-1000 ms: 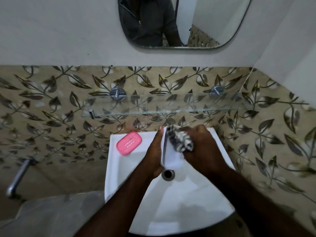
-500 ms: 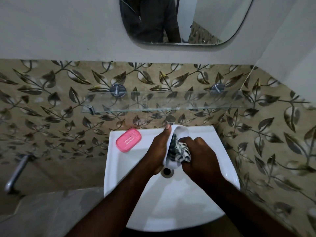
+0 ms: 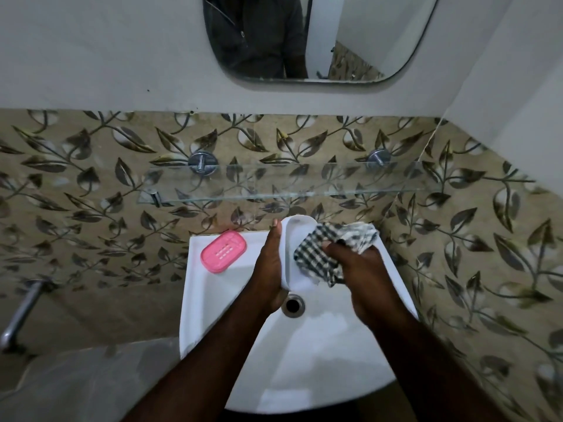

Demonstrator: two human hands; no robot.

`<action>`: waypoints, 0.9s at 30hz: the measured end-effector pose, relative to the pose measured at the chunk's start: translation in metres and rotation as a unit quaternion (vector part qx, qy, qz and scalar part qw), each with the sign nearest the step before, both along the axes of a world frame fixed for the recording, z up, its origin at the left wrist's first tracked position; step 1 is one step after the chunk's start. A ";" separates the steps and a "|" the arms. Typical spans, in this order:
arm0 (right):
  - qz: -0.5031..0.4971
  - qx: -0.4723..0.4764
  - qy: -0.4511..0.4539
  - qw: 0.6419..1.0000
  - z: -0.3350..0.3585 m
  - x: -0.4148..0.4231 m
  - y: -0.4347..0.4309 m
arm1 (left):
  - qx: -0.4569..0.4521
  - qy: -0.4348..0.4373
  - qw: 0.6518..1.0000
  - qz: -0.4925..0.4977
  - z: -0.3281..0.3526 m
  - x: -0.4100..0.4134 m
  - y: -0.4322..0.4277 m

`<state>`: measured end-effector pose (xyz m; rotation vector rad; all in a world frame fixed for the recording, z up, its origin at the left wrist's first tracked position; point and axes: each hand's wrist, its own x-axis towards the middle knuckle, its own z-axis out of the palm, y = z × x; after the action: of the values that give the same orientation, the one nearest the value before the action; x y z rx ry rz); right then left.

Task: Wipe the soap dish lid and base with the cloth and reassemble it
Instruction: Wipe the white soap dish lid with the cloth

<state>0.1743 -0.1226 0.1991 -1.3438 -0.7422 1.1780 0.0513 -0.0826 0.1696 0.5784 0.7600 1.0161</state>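
Over the sink, my left hand [image 3: 269, 266] holds a white soap dish part [image 3: 294, 239] upright on its edge, its hollow side facing right. A checked black-and-white cloth [image 3: 323, 254] is bunched in my right hand [image 3: 362, 275] and pressed into that hollow. The pink slotted soap dish part [image 3: 223, 251] lies flat on the sink's back left corner, apart from both hands.
The white sink [image 3: 304, 360] has its drain [image 3: 293, 304] just below my hands. A glass shelf [image 3: 274, 184] juts from the leaf-patterned tiles above the sink. A mirror [image 3: 320, 38] hangs higher up. A metal tap [image 3: 21, 312] sticks out at far left.
The cloth has spread wider inside the white part and my right hand has shifted slightly right and down. The pink part has not moved.
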 end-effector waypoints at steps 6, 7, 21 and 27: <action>-0.022 0.029 -0.083 0.996 -0.001 0.011 0.001 | -0.002 -0.038 0.999 -0.035 -0.011 -0.004 -0.001; 0.001 0.017 -0.107 0.994 -0.003 0.004 0.001 | -0.004 -0.037 0.998 -0.051 -0.011 -0.001 -0.001; 0.292 0.065 -0.487 0.821 -0.020 -0.007 -0.002 | 0.015 0.003 0.999 0.029 -0.018 -0.009 0.006; 0.097 -0.013 -0.034 0.995 -0.001 -0.018 0.019 | -0.001 -0.062 0.998 -0.026 -0.017 0.002 0.002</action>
<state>0.1564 -0.1032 0.1979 -1.3627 -0.9257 1.3042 0.0535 -0.0810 0.1526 0.5255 0.6337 0.9930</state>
